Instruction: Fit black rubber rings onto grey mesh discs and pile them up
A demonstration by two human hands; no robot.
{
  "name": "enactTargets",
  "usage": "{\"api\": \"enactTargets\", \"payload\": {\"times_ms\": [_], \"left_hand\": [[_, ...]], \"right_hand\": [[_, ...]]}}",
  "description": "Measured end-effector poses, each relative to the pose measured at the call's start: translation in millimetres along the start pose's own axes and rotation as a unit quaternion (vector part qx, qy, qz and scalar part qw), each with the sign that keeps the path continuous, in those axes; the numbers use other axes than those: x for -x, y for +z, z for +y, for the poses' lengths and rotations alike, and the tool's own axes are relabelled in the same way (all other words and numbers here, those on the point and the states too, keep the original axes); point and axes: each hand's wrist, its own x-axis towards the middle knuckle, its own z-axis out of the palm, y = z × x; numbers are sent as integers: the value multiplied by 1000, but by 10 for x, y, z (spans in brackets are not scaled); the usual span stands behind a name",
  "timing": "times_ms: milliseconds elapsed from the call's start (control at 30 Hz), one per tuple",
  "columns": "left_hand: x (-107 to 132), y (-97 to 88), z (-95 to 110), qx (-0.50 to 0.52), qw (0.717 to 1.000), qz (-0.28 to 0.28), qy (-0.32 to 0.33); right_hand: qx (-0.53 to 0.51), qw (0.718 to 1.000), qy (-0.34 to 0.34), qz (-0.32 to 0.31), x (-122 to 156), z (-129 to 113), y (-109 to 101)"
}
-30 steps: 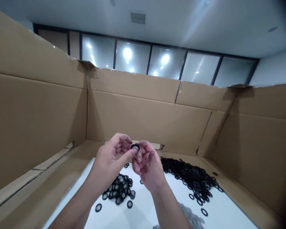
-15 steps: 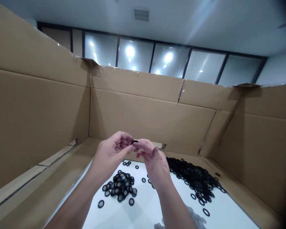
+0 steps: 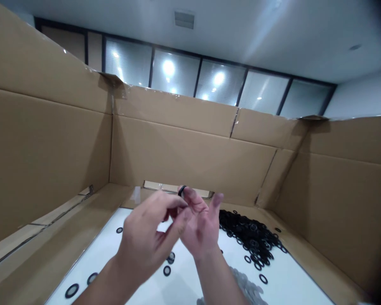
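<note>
A black ring (image 3: 181,191) sits at the fingertips of my right hand (image 3: 200,231), which is turned palm up with its thumb held out to the side. My left hand (image 3: 146,231) reaches across in front of that palm, thumb and forefinger pinched together. Whatever lies between the left fingertips is too small or hidden to make out. Behind and below the left hand, several black rings with grey centres (image 3: 167,270) lie on the white board (image 3: 152,292); the hand and forearm cover part of that area.
To the right spreads a large heap of black rings (image 3: 250,233), with a single ring (image 3: 263,278) apart from it. Translucent grey discs (image 3: 246,286) lie beside my right forearm. Tall cardboard walls (image 3: 178,148) enclose the board at the left, back and right.
My left hand has come away from the ring, down over my right palm. The ring has tipped up and stays at my right fingertips. The view has shifted slightly.
</note>
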Motion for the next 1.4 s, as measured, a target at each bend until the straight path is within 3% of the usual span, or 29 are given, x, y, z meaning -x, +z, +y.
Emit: {"api": "enactTargets", "payload": {"times_ms": [133, 367, 667, 833, 1400], "left_hand": [[80, 136, 50, 38, 996, -77, -18], [32, 137, 37, 137, 982, -74, -109], [-6, 104, -14, 214, 964, -102, -119], [-5, 82, -49, 222, 961, -110, -123], [-44, -8, -115, 155, 968, -162, -108]], "right_hand": [[6, 1000, 19, -5, 11, 12, -18], [53, 997, 8, -59, -31, 73, -92], [124, 984, -19, -126, -58, 119, -263], [130, 978, -3, -162, -66, 128, -250], [216, 962, 30, -163, -88, 138, -350]]}}
